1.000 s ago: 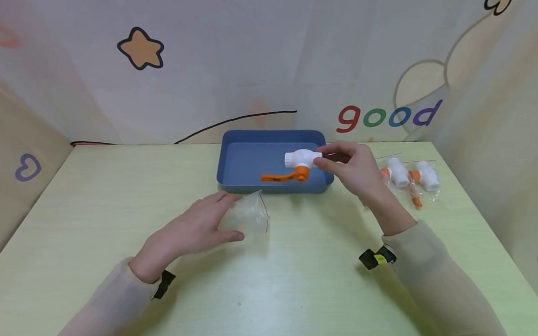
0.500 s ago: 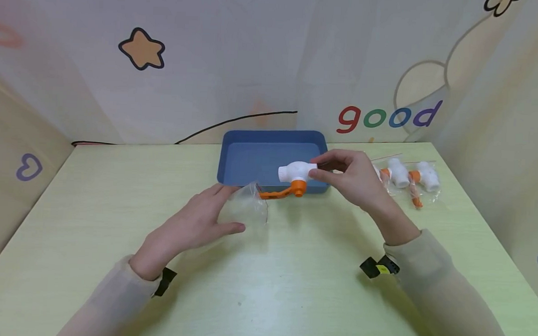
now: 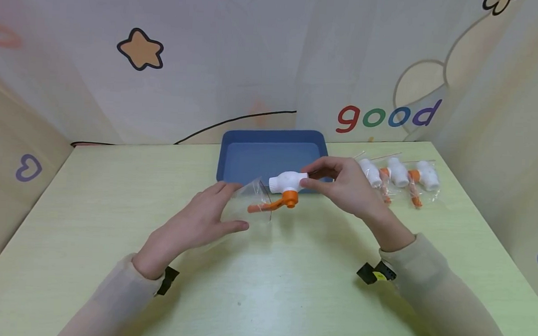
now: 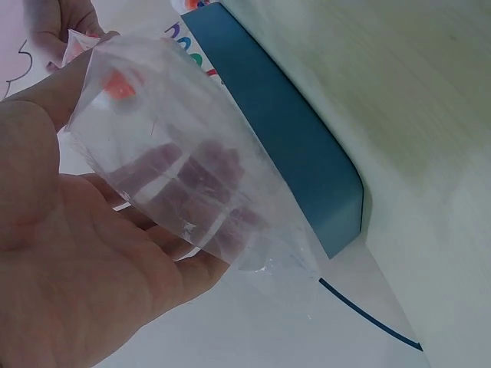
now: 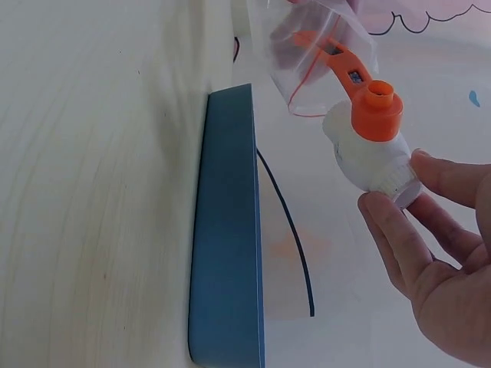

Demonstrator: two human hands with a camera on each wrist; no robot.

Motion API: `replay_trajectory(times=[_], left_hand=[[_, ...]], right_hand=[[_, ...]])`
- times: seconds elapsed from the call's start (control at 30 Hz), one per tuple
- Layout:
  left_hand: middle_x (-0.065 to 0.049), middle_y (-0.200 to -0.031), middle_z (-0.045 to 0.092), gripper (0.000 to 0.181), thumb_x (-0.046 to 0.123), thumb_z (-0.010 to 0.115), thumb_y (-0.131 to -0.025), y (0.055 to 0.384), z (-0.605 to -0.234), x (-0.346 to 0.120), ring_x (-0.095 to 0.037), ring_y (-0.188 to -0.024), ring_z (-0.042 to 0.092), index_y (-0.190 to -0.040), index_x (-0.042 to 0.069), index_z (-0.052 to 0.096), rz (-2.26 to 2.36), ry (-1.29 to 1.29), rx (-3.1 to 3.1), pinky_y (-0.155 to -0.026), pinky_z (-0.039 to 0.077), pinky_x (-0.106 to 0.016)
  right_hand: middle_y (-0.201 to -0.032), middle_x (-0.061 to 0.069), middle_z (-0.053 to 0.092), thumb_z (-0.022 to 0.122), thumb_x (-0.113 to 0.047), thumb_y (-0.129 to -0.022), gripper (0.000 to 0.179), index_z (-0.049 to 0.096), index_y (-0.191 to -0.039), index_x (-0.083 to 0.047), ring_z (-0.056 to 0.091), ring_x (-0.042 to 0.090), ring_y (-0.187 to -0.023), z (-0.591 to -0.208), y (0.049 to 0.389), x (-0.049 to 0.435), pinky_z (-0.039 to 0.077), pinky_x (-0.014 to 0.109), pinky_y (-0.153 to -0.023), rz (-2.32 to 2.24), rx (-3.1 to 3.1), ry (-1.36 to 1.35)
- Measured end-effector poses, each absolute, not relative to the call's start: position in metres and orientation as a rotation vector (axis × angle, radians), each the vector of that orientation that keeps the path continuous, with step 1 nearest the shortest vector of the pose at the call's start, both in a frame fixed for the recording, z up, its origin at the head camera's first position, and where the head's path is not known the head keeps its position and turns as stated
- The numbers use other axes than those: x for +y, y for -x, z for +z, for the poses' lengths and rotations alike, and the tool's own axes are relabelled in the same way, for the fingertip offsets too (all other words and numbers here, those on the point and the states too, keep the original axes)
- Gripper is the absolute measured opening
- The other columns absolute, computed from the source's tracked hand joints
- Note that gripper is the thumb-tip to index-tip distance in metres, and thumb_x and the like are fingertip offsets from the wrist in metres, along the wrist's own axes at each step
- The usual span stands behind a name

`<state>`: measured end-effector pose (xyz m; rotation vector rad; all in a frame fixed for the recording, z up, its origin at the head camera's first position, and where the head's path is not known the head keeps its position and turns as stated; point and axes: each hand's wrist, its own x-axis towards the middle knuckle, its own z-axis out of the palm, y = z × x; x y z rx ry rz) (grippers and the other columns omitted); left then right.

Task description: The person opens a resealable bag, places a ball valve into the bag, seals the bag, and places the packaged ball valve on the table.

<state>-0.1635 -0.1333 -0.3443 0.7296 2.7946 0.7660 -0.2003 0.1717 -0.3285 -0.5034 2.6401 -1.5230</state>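
Note:
My right hand [image 3: 347, 184] pinches one end of a white ball valve [image 3: 286, 182] between thumb and fingers, in front of the blue tray. The valve's orange lever handle [image 5: 351, 73] points left, its tip seen through clear plastic at the mouth of a bag. That clear plastic bag [image 4: 165, 130] is held in my left hand [image 3: 194, 217], whose thumb and fingers stand apart around it. In the left wrist view several fingers show through the film. The bag's red-lined edge faces the valve, whose white body is outside the bag.
A blue tray [image 3: 226, 161] stands at the back of the pale green table [image 3: 245, 297], against the printed curtain [image 3: 237, 61]. Several bagged white valves [image 3: 397, 172] with orange handles lie at the back right, beyond my right wrist.
My right hand has brought the valve left and down from over the tray, so its handle tip now overlaps the bag's mouth. My left hand has stayed almost still, the bag shifting slightly.

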Motion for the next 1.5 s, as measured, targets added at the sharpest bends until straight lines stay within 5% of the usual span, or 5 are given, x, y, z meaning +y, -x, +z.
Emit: replay_trajectory(times=[0.53, 0.73, 1.5], left_hand=[[-0.011, -0.138, 0.056, 0.077, 0.037, 0.083, -0.089, 0.162, -0.345, -0.126, -0.032, -0.122, 0.055, -0.149, 0.005, 0.048, 0.803, -0.804, 2.811, -0.105, 0.041, -0.057], [-0.009, -0.132, 0.057, 0.073, 0.035, 0.084, -0.088, 0.161, -0.345, -0.124, -0.027, -0.109, 0.057, -0.147, 0.007, 0.05, 0.84, -0.833, 2.805, -0.095, 0.046, -0.051], [-0.012, -0.13, 0.056, 0.077, 0.035, 0.083, -0.089, 0.159, -0.344, -0.12, -0.031, -0.113, 0.058, -0.149, 0.004, 0.045, 0.883, -0.853, 2.761, -0.096, 0.047, -0.051]], right_hand=[[-0.103, 0.007, 0.073, 0.082, -0.013, -0.09, 0.023, 0.076, -0.11, -0.005, 0.069, 0.023, -0.093, -0.331, 0.194, 0.161, 0.058, 0.033, -0.077, -1.568, 2.571, 0.573], [-0.103, 0.005, 0.073, 0.082, -0.015, -0.09, 0.022, 0.076, -0.11, -0.008, 0.07, 0.021, -0.094, -0.331, 0.192, 0.158, 0.059, 0.035, -0.077, -1.566, 2.55, 0.579], [-0.1, 0.004, 0.074, 0.081, -0.013, -0.09, 0.019, 0.076, -0.107, -0.007, 0.071, 0.022, -0.091, -0.335, 0.188, 0.147, 0.059, 0.034, -0.075, -1.586, 2.516, 0.674]])
